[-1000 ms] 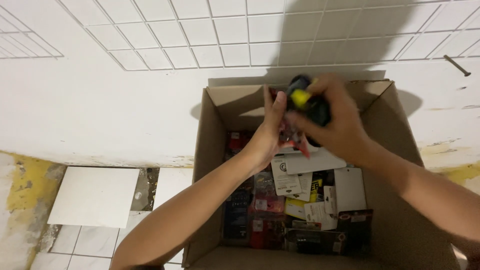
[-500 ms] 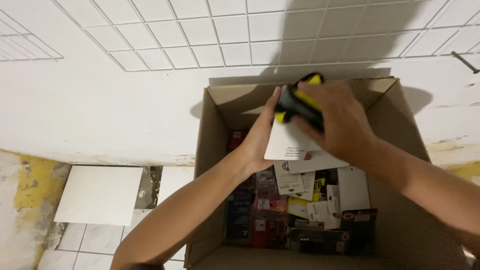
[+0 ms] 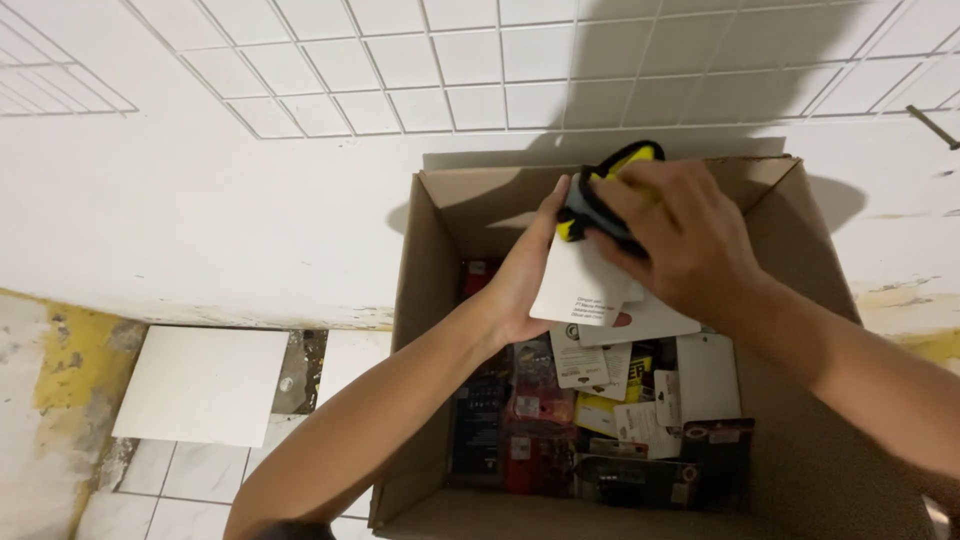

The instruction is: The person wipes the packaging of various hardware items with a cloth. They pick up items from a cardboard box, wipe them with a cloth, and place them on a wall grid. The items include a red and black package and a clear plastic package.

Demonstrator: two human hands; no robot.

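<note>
Yellow-and-black tool on its white backing card [image 3: 590, 285] sits above the open cardboard box [image 3: 425, 300], over the far end, held between both my hands; sorting step in hand, I judge, one packet lifted clear of the packaged goods [image 3: 600, 420] below; next move calls for a steady two-handed hold. My right hand [image 3: 680, 235] is curled closed over the tool, arm reaching from the right; my left hand [image 3: 525, 275] grips the card's left edge, fingers flat along it.
</note>
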